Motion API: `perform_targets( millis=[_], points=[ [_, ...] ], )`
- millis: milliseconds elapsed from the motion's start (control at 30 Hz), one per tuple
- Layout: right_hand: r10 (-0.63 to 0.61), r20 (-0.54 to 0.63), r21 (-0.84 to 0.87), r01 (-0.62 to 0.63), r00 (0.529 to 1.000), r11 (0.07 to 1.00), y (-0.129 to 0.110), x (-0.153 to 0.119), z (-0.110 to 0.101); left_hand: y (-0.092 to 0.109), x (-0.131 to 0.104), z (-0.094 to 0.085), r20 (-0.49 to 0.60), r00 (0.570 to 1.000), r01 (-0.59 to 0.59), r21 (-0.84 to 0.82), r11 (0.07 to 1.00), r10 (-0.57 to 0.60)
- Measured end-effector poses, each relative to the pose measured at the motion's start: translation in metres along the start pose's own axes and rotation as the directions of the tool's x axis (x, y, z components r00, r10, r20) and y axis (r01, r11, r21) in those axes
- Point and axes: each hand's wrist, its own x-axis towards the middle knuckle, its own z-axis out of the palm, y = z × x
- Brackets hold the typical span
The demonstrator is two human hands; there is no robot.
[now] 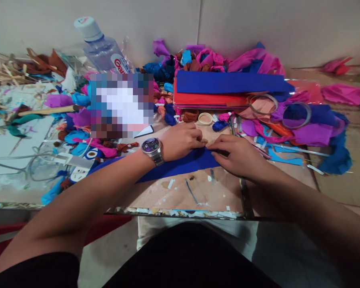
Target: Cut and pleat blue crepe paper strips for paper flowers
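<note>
A long dark-blue strip of crepe-like paper [180, 165] lies flat on the tabletop, passing under my left wrist. My left hand [181, 141], with a watch [151, 147] at the wrist, is curled on its upper edge, fingertips pressed to the strip. Close by on the right, my right hand [235, 154] has thumb and fingers closed at the strip's right end. The two sets of fingertips nearly meet, and what lies exactly between them is partly hidden. Behind them, a folded blue sheet [228, 83] rests on a red stack [210, 99].
Tape rings [296, 116] and crumpled coloured scraps lie at right. A pale ring [205, 119] sits behind my hands. At left stand a clear bottle [103, 54], a power strip [79, 173] with cables, and thin wooden sticks [9, 74]. The table edge [180, 213] runs in front.
</note>
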Motion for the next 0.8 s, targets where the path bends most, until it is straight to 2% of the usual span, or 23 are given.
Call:
perform_targets(
  millis=[100,333,467,567,667,800],
  points=[
    [-0.001,-0.005,0.005,0.001,1.000,1.000,0.000,0.000,0.000,0.002,-0.001,-0.003,-0.006,1.000,0.000,-0.003,1.000,0.000],
    [0.008,-0.016,0.009,-0.008,1.000,1.000,-0.001,-0.001,0.000,0.009,-0.002,-0.011,0.072,0.997,0.010,0.109,0.994,-0.018],
    [-0.013,-0.014,-0.007,0.013,1.000,1.000,0.000,-0.001,-0.001,0.019,-0.007,-0.030,0.101,0.987,0.105,0.155,0.982,-0.121],
    [-0.017,0.000,-0.006,0.017,1.000,1.000,0.001,-0.001,-0.001,0.037,-0.013,-0.042,0.112,0.969,0.201,0.159,0.967,-0.220],
    [-0.009,-0.002,0.005,0.009,1.000,1.000,0.003,-0.002,0.000,0.059,-0.019,-0.037,0.110,0.963,0.232,0.137,0.963,-0.248],
    [-0.009,-0.003,-0.007,0.009,1.000,1.000,0.004,-0.003,0.001,0.076,-0.024,-0.017,0.167,0.953,0.236,0.110,0.966,-0.252]
  ],
)
